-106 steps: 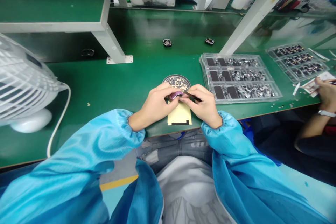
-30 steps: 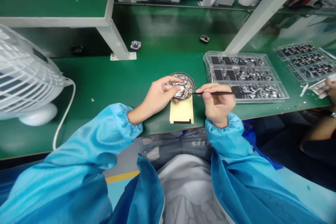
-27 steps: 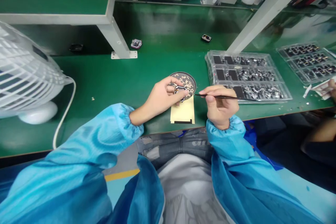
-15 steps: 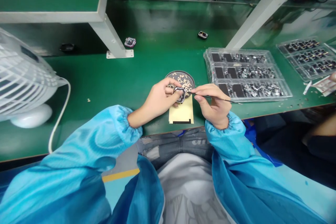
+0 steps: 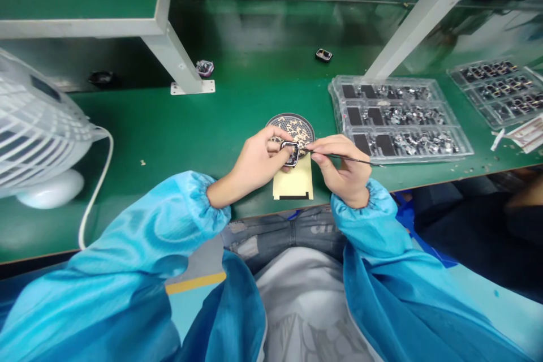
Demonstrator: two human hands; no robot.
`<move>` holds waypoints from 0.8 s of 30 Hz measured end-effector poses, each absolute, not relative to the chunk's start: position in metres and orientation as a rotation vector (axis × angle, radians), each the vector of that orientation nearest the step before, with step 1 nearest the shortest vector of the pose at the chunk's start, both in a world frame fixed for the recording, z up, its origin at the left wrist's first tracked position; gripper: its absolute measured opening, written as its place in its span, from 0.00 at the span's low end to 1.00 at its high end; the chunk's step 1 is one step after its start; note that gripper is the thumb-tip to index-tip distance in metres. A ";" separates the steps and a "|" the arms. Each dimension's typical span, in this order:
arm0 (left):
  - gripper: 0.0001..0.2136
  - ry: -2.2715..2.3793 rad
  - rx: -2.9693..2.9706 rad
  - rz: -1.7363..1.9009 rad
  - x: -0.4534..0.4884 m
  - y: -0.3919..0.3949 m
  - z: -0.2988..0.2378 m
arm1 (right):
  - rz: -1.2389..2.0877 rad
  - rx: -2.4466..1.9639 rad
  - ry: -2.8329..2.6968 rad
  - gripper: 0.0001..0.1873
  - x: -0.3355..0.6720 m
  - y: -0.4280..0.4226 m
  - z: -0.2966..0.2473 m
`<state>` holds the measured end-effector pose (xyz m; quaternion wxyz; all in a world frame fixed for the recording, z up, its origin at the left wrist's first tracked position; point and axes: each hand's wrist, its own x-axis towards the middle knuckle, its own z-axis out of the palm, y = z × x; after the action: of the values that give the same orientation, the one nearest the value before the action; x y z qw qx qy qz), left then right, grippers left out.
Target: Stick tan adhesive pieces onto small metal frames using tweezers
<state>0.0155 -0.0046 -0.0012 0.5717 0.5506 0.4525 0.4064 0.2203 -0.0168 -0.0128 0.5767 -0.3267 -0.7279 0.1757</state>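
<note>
Left hand (image 5: 254, 165) pinches a small rounded-square metal frame with a dark centre (image 5: 291, 153) between thumb and fingertips, held just above the near edge of the round dark dish of small pale parts (image 5: 291, 126) and over the far end of the pale yellow rectangular sheet (image 5: 293, 183). Right hand (image 5: 341, 168) is closed around thin black tweezers (image 5: 339, 156), tips at the frame's right edge, handle pointing right toward the clear plastic compartment tray of shiny metal parts (image 5: 399, 119).

Whether the tweezer tips carry a part: can't tell, too small.

My read on doing this well:
- Keep the frame level and steady; bracing the left wrist on the green bench mat (image 5: 169, 130) should cut tremor.
- Bring the tips in low and shallow, not steep, so they don't skid on the dark centre.
- Light squeeze only (tiny parts flick away easily), and stay over the yellow sheet so a drop lands somewhere visible.
- Grip the frame by its rim, fingertips off the dark face.
- The white desk fan (image 5: 38, 130) at left sits close; if it's blowing, that could lift light parts, so shield with the left hand.

Loose small square parts lie farther back on the mat by the white metal shelf leg (image 5: 178, 62), well apart from the work.
</note>
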 end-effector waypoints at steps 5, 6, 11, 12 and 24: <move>0.09 1.071 1.295 0.949 0.016 -0.004 -0.001 | 0.416 -0.768 -1.707 0.04 0.219 -0.017 -0.013; 0.09 1.073 1.298 0.950 0.016 -0.004 -0.001 | 0.414 -0.770 -1.709 0.04 0.219 -0.017 -0.013; 0.09 1.069 1.297 0.959 0.016 -0.005 0.000 | 0.413 -0.743 -1.724 0.06 0.220 -0.016 -0.014; 0.09 1.069 1.295 0.959 0.016 -0.005 0.000 | 0.417 -0.734 -1.724 0.07 0.220 -0.016 -0.015; 0.07 1.053 1.273 0.969 0.017 -0.005 0.002 | 0.361 -0.734 -1.783 0.09 0.221 -0.015 -0.015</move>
<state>0.0174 -0.0053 0.0016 0.5754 0.5436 0.4496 0.4140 0.2211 -0.0146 -0.0152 0.5564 -0.3108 -0.7553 0.1527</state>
